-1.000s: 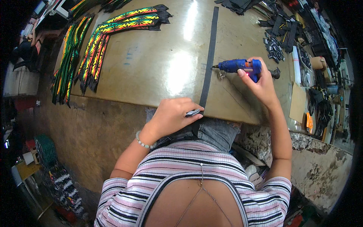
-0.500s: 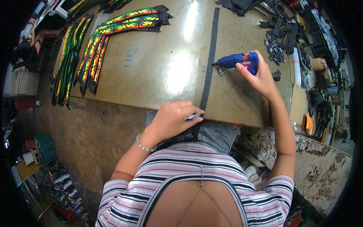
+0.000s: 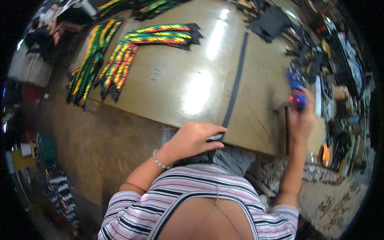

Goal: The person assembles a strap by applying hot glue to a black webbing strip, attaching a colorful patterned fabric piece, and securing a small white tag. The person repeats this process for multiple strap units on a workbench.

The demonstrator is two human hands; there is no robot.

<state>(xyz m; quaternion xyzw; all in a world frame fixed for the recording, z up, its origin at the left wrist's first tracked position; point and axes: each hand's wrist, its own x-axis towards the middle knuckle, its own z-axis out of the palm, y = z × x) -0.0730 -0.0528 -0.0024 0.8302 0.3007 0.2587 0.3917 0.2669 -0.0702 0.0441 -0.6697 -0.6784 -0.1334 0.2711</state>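
Observation:
My right hand (image 3: 302, 120) is closed round the handle of a blue glue gun (image 3: 297, 89), at the right side of the table; motion blurs both. On the table lies a long black strap (image 3: 237, 82), running from the near edge toward the far side. At its near end my left hand (image 3: 194, 138) is closed, thumb and fingers pinching the strap's end. A small whitish piece (image 3: 216, 137) shows between those fingers; its kind I cannot make out.
Patterned straps (image 3: 160, 37) in green, yellow and red lie bundled on the table's left (image 3: 94, 60). Black fabric pieces (image 3: 270, 23) sit at the far right. Black straps and small parts crowd the right edge, beside white sticks (image 3: 318, 96) and a brown box (image 3: 341, 93).
The glue gun in my right hand has moved off the strap, to the right. The view has shifted a little. My left hand stays at the strap's near end.

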